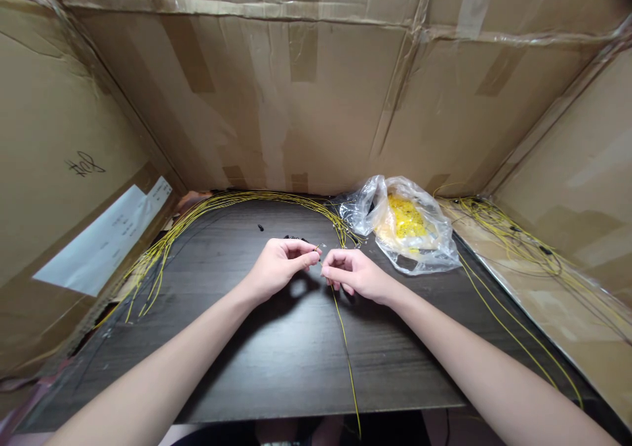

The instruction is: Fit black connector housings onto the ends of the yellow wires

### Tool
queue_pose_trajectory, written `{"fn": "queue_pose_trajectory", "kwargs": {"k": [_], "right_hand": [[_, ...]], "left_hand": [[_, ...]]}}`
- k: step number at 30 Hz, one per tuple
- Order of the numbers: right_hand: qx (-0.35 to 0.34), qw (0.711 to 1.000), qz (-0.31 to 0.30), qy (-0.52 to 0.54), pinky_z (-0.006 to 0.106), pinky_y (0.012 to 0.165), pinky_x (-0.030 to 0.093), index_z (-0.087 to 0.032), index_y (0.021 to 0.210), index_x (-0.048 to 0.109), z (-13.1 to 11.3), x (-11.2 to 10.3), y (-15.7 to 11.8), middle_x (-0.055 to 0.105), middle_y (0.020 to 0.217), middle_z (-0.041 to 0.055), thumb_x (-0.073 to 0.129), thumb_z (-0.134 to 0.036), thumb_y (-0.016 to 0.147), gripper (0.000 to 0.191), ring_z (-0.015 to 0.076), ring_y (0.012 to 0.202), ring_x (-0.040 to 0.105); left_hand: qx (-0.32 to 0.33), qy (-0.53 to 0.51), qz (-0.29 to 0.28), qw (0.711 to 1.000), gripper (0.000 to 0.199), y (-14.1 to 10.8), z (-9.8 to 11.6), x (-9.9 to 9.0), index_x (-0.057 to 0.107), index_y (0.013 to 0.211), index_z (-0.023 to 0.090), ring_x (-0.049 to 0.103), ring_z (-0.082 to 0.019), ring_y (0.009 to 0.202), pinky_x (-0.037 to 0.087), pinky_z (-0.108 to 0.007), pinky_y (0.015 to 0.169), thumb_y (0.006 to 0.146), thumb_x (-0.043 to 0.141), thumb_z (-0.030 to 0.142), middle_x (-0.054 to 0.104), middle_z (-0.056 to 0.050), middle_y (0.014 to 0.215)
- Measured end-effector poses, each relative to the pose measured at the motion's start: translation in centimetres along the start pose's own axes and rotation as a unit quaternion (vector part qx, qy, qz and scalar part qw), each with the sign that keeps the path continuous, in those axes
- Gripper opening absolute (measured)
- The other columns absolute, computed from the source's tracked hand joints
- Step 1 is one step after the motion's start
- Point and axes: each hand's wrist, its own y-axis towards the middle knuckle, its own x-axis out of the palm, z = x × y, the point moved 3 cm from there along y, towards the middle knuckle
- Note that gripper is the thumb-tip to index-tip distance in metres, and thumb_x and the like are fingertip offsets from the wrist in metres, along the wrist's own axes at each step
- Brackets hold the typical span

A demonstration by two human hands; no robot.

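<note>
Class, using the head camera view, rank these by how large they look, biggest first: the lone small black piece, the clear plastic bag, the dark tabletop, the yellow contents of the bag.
1. Dark tabletop
2. Clear plastic bag
3. Yellow contents, within the bag's outline
4. Small black piece

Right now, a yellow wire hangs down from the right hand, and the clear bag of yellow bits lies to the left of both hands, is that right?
Not quite: the head view shows the clear bag to the right of the left hand and right hand. The yellow wire does hang from the right hand.
</note>
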Motion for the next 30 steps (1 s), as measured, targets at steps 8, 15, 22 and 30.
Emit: {"fn": "queue_pose_trajectory", "kwargs": {"k": [8, 15, 22, 30], "right_hand": [[-0.001, 1.000, -0.004, -0.004, 0.016, 0.038, 0.031, -0.015, 0.080, 0.059, 0.06, -0.12, -0.03, 0.060, 0.064, -0.0016, 0.063, -0.039, 0.084, 0.025, 0.0045, 0.041, 0.042], [-0.012, 1.000, -0.005, -0.013, 0.017, 0.041, 0.034, -0.016, 0.076, 0.058, -0.06, 0.03, -0.05, 0.059, 0.062, -0.0011, 0.064, -0.038, 0.083, 0.025, 0.0067, 0.047, 0.047], [-0.008, 1.000, -0.008, -0.021, 0.018, 0.044, 0.033, -0.016, 0.072, 0.056, -0.31, 0.19, -0.15, 0.058, 0.060, -0.0028, 0.064, -0.032, 0.082, 0.021, 0.0050, 0.043, 0.044], [0.001, 1.000, -0.010, -0.023, 0.018, 0.045, 0.034, -0.015, 0.072, 0.057, -0.30, 0.29, -0.21, 0.058, 0.059, -0.0029, 0.064, -0.028, 0.081, 0.017, 0.0050, 0.043, 0.043]], "left_hand": [[0.003, 0.004, 0.009, 1.000, 0.025, 0.00, 0.11, -0.29, 0.076, 0.085, 0.013, 0.059, -0.012, 0.065, 0.050, -0.025, 0.064, 0.071, 0.079, 0.033, 0.074, -0.009, 0.094], [0.011, 0.027, 0.020, 0.999, 0.026, 0.01, 0.11, -0.40, 0.076, 0.086, 0.012, 0.059, -0.013, 0.063, 0.049, -0.026, 0.063, 0.072, 0.078, 0.034, 0.074, -0.009, 0.087], [0.013, 0.031, 0.033, 0.999, 0.025, 0.07, 0.01, -0.56, 0.076, 0.086, 0.012, 0.061, -0.013, 0.065, 0.050, -0.026, 0.064, 0.072, 0.078, 0.034, 0.075, -0.009, 0.089], [0.014, 0.012, 0.013, 1.000, 0.025, 0.12, -0.06, -0.77, 0.075, 0.090, 0.013, 0.065, -0.015, 0.073, 0.052, -0.027, 0.072, 0.074, 0.077, 0.032, 0.074, -0.009, 0.091]]}}
